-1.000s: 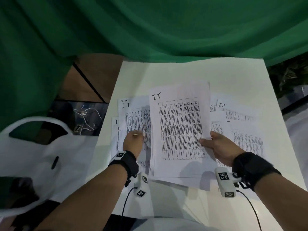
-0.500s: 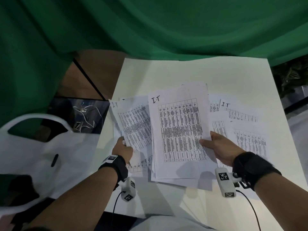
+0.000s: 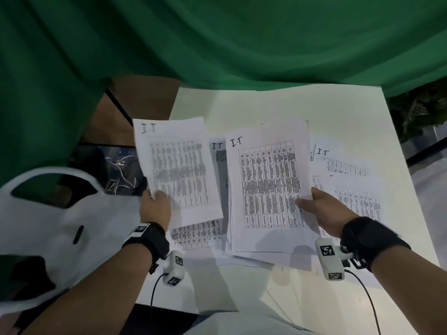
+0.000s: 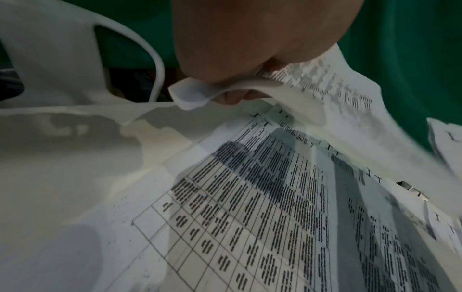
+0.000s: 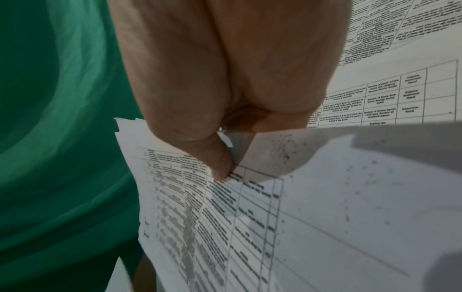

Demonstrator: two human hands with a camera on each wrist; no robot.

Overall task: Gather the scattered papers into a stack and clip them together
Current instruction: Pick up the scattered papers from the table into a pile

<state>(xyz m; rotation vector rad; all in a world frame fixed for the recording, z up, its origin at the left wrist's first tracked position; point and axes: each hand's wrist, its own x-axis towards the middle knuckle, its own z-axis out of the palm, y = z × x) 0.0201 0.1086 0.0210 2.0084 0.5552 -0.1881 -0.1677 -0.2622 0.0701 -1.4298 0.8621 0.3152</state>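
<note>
My left hand [image 3: 154,204] pinches the lower left corner of a lifted printed sheet [image 3: 176,165] marked "I.T", held above the table's left side; the left wrist view shows that sheet [image 4: 312,94] curled over my fingers. My right hand [image 3: 314,204] grips the right edge of a raised stack of papers [image 3: 266,187], thumb on top, and the stack [image 5: 225,227] also shows in the right wrist view. More printed sheets [image 3: 355,189] lie flat on the white table [image 3: 266,105] at the right, and others [image 3: 198,235] lie under the lifted sheet. No clip is visible.
A white plastic chair [image 3: 48,209] stands left of the table. A dark box with cables [image 3: 116,170] sits beyond it. Green cloth [image 3: 217,39] hangs behind the table. Wrist camera cables [image 3: 154,293] trail toward me.
My left hand has picked a sheet up off the left pile and raised it, moving left and up. The right hand keeps holding its stack, almost unmoved.
</note>
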